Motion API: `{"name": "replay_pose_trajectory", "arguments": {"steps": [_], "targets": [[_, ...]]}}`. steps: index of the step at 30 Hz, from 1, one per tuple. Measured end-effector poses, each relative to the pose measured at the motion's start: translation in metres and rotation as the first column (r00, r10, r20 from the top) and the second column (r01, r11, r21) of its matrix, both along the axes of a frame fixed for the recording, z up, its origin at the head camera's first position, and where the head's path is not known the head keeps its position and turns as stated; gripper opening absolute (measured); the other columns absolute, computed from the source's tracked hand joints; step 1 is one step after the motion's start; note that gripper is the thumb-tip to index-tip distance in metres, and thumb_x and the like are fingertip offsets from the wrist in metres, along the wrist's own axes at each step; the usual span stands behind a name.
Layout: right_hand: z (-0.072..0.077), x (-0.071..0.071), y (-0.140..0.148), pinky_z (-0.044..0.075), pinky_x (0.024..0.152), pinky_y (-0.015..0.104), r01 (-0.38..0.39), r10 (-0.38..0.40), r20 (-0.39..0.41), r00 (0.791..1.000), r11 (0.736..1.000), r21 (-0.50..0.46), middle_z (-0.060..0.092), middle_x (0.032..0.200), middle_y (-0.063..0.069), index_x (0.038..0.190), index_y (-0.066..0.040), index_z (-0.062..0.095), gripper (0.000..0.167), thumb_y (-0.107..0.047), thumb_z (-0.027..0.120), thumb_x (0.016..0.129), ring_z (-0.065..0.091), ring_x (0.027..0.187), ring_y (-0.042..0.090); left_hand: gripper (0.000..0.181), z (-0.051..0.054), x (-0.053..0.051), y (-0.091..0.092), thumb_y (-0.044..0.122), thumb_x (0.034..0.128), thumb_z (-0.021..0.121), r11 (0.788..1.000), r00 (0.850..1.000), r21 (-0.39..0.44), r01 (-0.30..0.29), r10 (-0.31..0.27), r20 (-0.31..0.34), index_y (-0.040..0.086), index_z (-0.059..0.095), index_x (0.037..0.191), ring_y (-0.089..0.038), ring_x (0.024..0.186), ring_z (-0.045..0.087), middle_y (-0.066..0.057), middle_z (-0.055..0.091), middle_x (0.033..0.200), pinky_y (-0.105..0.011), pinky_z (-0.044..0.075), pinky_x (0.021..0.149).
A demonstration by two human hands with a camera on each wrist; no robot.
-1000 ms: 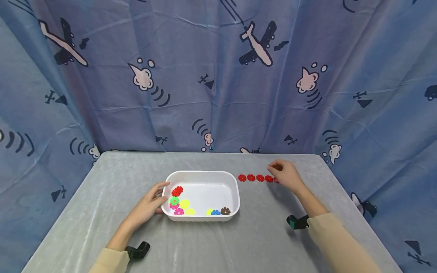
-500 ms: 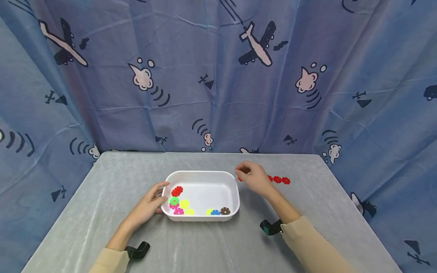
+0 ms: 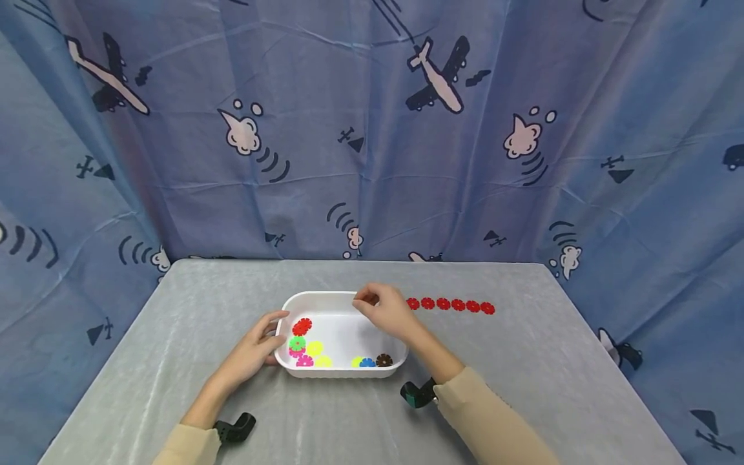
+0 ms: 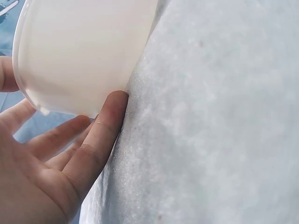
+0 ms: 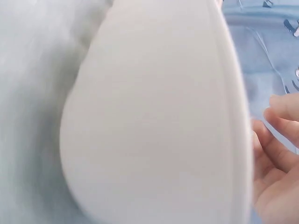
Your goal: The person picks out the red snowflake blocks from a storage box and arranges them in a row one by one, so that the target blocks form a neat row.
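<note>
A white plastic tray (image 3: 349, 373) sits on the table, holding flower-shaped plastic discs. My left hand (image 3: 256, 342) grips its left end, the thumb over the rim and the other fingers against the outer wall; in the left wrist view those fingers (image 4: 88, 149) lie along the wall near the cloth. Above the tray's back right part hovers my right hand (image 3: 386, 313), fingers loosely bent, with nothing visible between them. Inside the tray are red discs (image 3: 301, 326), a green disc (image 3: 297, 343), pink discs (image 3: 305, 361), yellow discs (image 3: 314, 349), a blue disc (image 3: 367, 363) and a brown disc (image 3: 383, 360).
Several red discs (image 3: 444, 303) lie in a row to the right of the tray. Grey cloth covers the table (image 3: 325, 426). A blue curtain (image 3: 360, 161) printed with airplanes hangs behind the table's back edge.
My right hand has moved left, from the right end of the red row to over the tray, uncovering the whole row. The left hand and the tray have stayed put.
</note>
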State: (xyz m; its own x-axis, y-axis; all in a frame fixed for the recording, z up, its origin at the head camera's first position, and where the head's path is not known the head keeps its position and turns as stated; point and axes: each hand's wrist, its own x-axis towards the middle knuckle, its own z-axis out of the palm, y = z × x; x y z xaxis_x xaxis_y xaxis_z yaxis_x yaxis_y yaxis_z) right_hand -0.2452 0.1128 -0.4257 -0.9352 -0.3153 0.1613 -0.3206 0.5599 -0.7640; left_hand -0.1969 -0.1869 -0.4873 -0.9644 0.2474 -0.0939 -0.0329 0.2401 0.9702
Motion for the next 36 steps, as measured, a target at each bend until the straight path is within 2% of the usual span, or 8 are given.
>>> {"name": "replay_pose_trajectory", "arguments": {"steps": [10, 19, 27, 36], "targets": [[-0.009, -0.003, -0.044, 0.051, 0.075, 0.028, -0.040, 0.040, 0.046, 0.998, 0.999, -0.012, 0.066, 0.089, -0.002, 0.101, -0.011, 0.073, 0.009, -0.019, 0.070, 0.097, 0.057, 0.085, 0.016, 0.050, 0.003, 0.002, 0.000, 0.014, 0.1052, 0.053, 1.000, 1.000, 0.003, 0.004, -0.004, -0.012, 0.009, 0.038, 0.153, -0.038, 0.123, 0.058, -0.029, 0.039, 0.152, -0.035, 0.061, 0.079], [-0.019, -0.010, -0.073, 0.048, 0.067, 0.024, -0.061, 0.060, 0.075, 0.995, 0.998, 0.008, 0.063, 0.083, -0.003, 0.096, -0.011, 0.072, 0.007, -0.017, 0.071, 0.095, 0.055, 0.077, 0.014, 0.051, 0.004, 0.001, -0.001, 0.015, 0.1054, 0.054, 1.000, 1.000, 0.023, 0.014, -0.014, 0.001, 0.009, 0.038, 0.153, -0.039, 0.124, 0.057, -0.029, 0.037, 0.153, -0.037, 0.061, 0.080], [-0.028, -0.020, -0.086, 0.046, 0.067, 0.025, -0.072, 0.067, 0.064, 0.996, 0.994, 0.078, 0.062, 0.082, -0.002, 0.094, -0.010, 0.071, 0.008, -0.018, 0.072, 0.093, 0.055, 0.076, 0.013, 0.050, 0.002, -0.001, -0.001, 0.014, 0.1051, 0.054, 0.998, 1.000, 0.050, 0.023, -0.023, -0.007, 0.010, 0.038, 0.153, -0.040, 0.123, 0.057, -0.031, 0.036, 0.152, -0.036, 0.061, 0.080], [-0.045, -0.025, -0.095, 0.043, 0.060, 0.022, -0.135, 0.120, 0.093, 0.988, 0.976, 0.173, 0.058, 0.075, -0.003, 0.089, -0.009, 0.070, 0.008, -0.014, 0.077, 0.089, 0.051, 0.067, 0.011, 0.049, -0.001, -0.001, 0.000, 0.011, 0.1050, 0.053, 0.999, 1.000, 0.046, 0.006, -0.005, -0.020, 0.009, 0.039, 0.152, -0.041, 0.123, 0.057, -0.031, 0.038, 0.151, -0.035, 0.061, 0.077]]}}
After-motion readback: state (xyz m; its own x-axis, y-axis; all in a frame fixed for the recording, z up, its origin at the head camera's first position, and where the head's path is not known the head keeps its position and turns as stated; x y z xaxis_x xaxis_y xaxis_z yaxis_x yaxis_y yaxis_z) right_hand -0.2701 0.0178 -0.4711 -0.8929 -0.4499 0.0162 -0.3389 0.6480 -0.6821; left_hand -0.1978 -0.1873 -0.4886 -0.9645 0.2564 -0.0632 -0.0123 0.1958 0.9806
